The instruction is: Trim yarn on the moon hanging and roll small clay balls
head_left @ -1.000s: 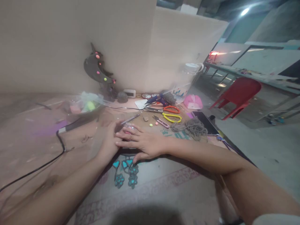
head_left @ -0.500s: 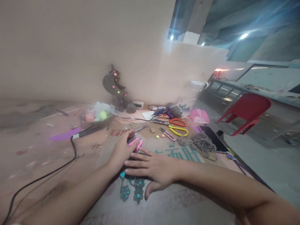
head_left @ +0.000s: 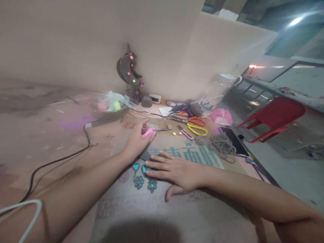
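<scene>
My left hand [head_left: 138,140] is closed round a small bright pink item [head_left: 149,132] near the middle of the work surface. Clear crinkled plastic [head_left: 152,126] lies beside its fingertips. My right hand [head_left: 174,170] lies palm down with its fingers spread, over part of a dark hanging piece. From under it show a teal heart [head_left: 136,167] and grey flower shapes with teal dots [head_left: 139,182]. What lies beneath the palm is hidden.
Behind are a clear bowl [head_left: 108,113], a dark crescent moon ornament [head_left: 125,69], orange-handled scissors [head_left: 197,121], yellow-handled pliers [head_left: 197,130] and a blue glue gun [head_left: 179,108]. Grey cord [head_left: 222,145] and a phone [head_left: 234,141] lie right; a red chair [head_left: 275,114] stands beyond.
The view has shifted, so the table items appear higher. My left hand has moved away from my right, still with the pink item. More of the hearts and the printed sheet shows between them.
</scene>
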`<state>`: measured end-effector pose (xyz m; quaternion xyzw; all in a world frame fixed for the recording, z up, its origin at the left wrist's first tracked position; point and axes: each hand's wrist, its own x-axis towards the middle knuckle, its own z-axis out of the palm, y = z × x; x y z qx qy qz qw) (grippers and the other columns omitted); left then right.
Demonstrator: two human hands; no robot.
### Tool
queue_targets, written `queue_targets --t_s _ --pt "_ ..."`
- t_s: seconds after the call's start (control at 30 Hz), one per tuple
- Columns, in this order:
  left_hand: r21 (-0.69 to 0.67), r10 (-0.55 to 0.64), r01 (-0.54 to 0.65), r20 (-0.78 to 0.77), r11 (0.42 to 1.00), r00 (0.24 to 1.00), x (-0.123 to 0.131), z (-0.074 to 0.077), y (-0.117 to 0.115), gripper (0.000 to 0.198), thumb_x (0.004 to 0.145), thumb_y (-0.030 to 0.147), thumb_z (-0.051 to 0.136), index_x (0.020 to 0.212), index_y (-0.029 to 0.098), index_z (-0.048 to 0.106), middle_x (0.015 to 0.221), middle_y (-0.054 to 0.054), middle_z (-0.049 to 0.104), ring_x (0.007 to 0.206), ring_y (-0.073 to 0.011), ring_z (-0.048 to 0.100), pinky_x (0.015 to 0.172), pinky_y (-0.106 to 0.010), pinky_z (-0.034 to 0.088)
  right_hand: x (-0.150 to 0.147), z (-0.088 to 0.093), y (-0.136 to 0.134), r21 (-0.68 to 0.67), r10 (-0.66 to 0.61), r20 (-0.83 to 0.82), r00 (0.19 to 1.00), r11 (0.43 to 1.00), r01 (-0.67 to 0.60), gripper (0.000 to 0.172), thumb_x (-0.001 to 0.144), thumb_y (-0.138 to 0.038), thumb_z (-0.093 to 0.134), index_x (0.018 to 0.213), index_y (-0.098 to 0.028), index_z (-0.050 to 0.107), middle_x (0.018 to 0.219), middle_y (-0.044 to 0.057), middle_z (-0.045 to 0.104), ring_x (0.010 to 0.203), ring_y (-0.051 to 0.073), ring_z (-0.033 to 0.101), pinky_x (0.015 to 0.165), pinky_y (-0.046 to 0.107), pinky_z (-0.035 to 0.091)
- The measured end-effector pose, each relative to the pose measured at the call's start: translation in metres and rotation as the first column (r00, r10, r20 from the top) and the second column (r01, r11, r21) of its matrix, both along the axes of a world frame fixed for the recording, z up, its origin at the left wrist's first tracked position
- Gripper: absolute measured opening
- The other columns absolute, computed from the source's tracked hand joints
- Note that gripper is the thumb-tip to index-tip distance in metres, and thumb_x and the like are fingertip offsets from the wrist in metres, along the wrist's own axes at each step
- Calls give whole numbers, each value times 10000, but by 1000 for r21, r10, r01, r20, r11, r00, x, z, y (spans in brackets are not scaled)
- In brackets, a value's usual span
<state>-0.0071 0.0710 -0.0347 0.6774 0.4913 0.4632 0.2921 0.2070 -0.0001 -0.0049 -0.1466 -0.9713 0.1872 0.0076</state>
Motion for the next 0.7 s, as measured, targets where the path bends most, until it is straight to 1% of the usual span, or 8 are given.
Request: queue_targets --t_s 0.07,0.17,0.23,0.3,0.37,0.47,0.6,0.7 --pt "13 55 -56 69 998 996 -3 1 2 530 861 342 605 1350 170 499 1134 -96 619 995 -212 610 951 -402 487 -7 -2 15 21 -15 -9 1000 1000 15 795 946 -586 513 1577 -187 240 1642 125 210 1542 252 81 1239 500 -1" --pt "31 147 -153 146 988 978 -8 0 8 504 852 341 613 1312 157 524 1129 -100 605 1010 -213 605 959 -397 481 4 -3 38 52 -138 -5 990 989 138 841 949 -588 496 1588 -146 174 1644 182 160 1541 274 64 1236 534 45" --pt "5 174 -178 188 984 967 -9 -1 12 508 839 329 622 1304 147 526 1153 -111 601 1016 -215 611 945 -392 490 22 -2 40 63 -203 9 979 977 202 880 949 -594 486 1595 -133 107 1641 209 139 1539 283 73 1234 549 66" --pt "-20 171 -170 220 985 960 -9 -1 14 507 830 320 628 1295 143 529 1164 -116 605 1009 -214 617 920 -382 501 37 -1 29 65 -232 31 972 971 229 916 939 -604 496 1597 -132 70 1641 215 137 1538 287 85 1236 549 70" --pt "-29 159 -156 223 987 962 -7 -1 15 495 828 320 630 1283 150 537 1150 -109 615 988 -209 617 901 -379 507 40 1 13 50 -211 46 976 977 209 949 920 -611 528 1597 -130 69 1639 213 154 1538 291 80 1236 544 77" --pt "-20 159 -158 198 987 967 -4 -1 15 479 822 320 629 1266 157 553 1132 -97 623 980 -205 612 908 -380 503 23 -1 0 24 -118 25 993 993 118 934 915 -591 557 1595 -134 110 1632 199 198 1539 280 82 1236 532 70" --pt "-35 196 -193 228 981 954 -6 -1 15 459 799 302 639 1229 164 561 1132 -90 630 994 -203 628 915 -360 506 0 -5 25 38 -98 -28 995 994 99 889 935 -578 531 1590 -122 140 1636 196 182 1540 270 74 1237 530 51" --pt "-57 174 -165 277 985 945 -8 -3 16 451 808 291 629 1237 176 550 1128 -81 646 995 -198 640 910 -345 513 13 -6 44 67 -182 2 983 981 181 888 947 -595 488 1593 -121 106 1641 213 137 1539 286 61 1232 555 71"
